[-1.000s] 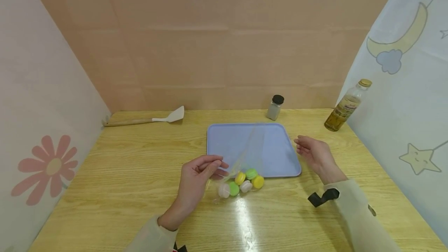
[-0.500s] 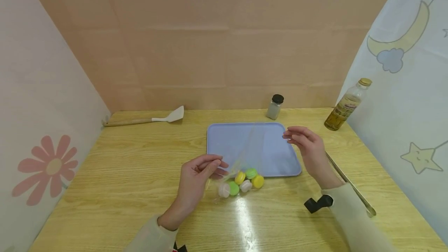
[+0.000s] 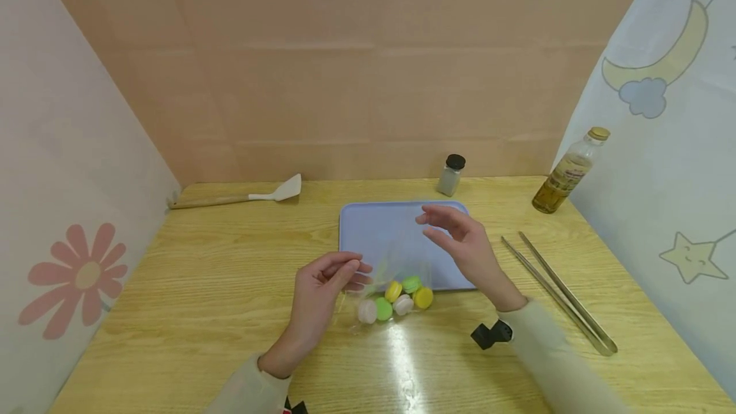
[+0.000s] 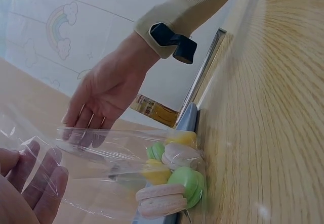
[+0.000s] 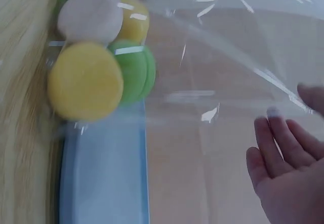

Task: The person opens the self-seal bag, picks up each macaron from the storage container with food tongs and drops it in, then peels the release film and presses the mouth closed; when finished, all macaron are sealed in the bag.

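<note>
A clear plastic bag (image 4: 101, 178) holds several macarons (image 3: 393, 291) in yellow, green and pale pink, gathered at its bottom near the table. My left hand (image 3: 324, 289) pinches the bag's upper left side between thumb and fingers. To the right, my right hand (image 3: 462, 248) is raised over the tray with thumb and fingers spread apart, holding nothing. In the right wrist view its fingers (image 5: 278, 148) are close to the bag's film; whether they touch it I cannot tell. A blue tray (image 3: 368, 229) lies behind the bag.
Metal tongs (image 3: 566, 299) lie on the table at the right. An oil bottle (image 3: 569, 174) stands at the back right, and a black-capped jar (image 3: 451, 176) behind the tray. A spatula (image 3: 236, 198) with a wooden handle lies at the back left.
My right hand has moved left from beside the tray to above it, spreading its fingers. The tongs, earlier mostly hidden by the right arm, are now in sight. The left hand stays.
</note>
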The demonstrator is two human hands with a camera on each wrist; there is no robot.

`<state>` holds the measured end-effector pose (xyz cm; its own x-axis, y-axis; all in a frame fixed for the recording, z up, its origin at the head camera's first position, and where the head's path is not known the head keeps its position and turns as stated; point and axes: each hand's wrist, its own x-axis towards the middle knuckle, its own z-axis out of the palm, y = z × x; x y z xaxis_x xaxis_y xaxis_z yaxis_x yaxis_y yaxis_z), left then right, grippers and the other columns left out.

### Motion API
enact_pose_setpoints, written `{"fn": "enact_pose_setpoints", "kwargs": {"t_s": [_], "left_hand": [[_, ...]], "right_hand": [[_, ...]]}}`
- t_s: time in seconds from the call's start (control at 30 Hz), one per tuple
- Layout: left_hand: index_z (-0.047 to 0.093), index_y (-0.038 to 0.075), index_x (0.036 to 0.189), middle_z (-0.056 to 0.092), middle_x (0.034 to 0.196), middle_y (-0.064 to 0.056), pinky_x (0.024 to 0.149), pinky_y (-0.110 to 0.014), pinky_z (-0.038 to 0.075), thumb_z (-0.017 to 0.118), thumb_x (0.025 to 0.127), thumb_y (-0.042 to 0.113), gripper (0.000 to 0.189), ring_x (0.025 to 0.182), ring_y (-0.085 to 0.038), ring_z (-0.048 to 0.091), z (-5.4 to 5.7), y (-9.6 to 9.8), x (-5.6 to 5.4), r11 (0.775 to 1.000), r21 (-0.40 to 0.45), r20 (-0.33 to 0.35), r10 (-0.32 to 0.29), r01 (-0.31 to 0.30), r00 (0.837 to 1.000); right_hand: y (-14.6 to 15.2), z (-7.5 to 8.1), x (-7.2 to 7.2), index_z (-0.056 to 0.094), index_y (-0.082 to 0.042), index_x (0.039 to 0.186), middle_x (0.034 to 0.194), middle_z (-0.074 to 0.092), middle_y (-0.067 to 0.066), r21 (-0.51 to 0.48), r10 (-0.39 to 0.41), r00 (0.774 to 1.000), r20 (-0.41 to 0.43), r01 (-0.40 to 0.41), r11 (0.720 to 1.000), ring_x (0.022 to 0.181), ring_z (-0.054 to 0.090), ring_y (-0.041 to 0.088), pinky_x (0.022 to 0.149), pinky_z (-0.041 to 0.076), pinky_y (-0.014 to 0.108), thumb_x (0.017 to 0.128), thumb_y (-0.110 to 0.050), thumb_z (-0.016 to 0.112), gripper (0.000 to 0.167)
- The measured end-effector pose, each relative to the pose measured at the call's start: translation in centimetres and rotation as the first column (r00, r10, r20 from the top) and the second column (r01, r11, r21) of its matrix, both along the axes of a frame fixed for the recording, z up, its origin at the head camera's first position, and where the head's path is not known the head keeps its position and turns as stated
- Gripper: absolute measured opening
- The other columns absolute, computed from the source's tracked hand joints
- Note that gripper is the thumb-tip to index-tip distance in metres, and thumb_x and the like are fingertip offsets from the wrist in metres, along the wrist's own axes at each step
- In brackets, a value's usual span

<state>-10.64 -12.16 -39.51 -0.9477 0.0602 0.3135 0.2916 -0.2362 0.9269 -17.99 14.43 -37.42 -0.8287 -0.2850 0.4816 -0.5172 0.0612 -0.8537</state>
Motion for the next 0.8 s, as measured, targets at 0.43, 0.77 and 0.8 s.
{"fn": "enact_pose_setpoints", "kwargs": {"t_s": [0.43, 0.77, 0.8], "left_hand": [[0.07, -0.008, 0.106, 0.074, 0.096, -0.021, 0.075, -0.04, 0.061, 0.065, 0.1, 0.007, 0.017, 0.085, -0.028, 0.075, 0.1, -0.1, -0.3, 0.996, 0.013, -0.029, 0.088, -0.088, 0.996], [0.069, -0.01, 0.104, 0.073, 0.095, -0.023, 0.075, -0.044, 0.06, 0.066, 0.099, 0.004, 0.016, 0.084, -0.033, 0.075, 0.0, -0.3, -0.5, 0.985, 0.043, -0.037, 0.169, -0.167, 0.985], [0.068, -0.011, 0.104, 0.073, 0.095, -0.024, 0.075, -0.044, 0.06, 0.066, 0.099, 0.004, 0.016, 0.084, -0.033, 0.075, 0.0, -0.4, -0.5, 0.984, 0.047, -0.039, 0.173, -0.171, 0.984]], "right_hand": [[-1.1, 0.9, 0.7, 0.071, 0.007, 0.101, 0.089, 0.071, 0.019, -0.049, -0.211, 0.977, 0.04, 0.213, 0.976, 0.076, 0.067, 0.021, 0.073, 0.057, 0.03, 0.097, -0.001, 0.067, 0.009], [0.1, 0.7, 1.6, 0.067, 0.011, 0.102, 0.087, 0.07, 0.021, -0.088, -0.211, 0.976, 0.052, 0.215, 0.973, 0.073, 0.068, 0.022, 0.073, 0.058, 0.03, 0.098, 0.0, 0.065, 0.012], [0.2, 0.6, 1.7, 0.067, 0.011, 0.101, 0.087, 0.07, 0.021, -0.095, -0.207, 0.977, 0.055, 0.211, 0.973, 0.074, 0.068, 0.022, 0.073, 0.057, 0.03, 0.098, 0.0, 0.065, 0.012]]}}
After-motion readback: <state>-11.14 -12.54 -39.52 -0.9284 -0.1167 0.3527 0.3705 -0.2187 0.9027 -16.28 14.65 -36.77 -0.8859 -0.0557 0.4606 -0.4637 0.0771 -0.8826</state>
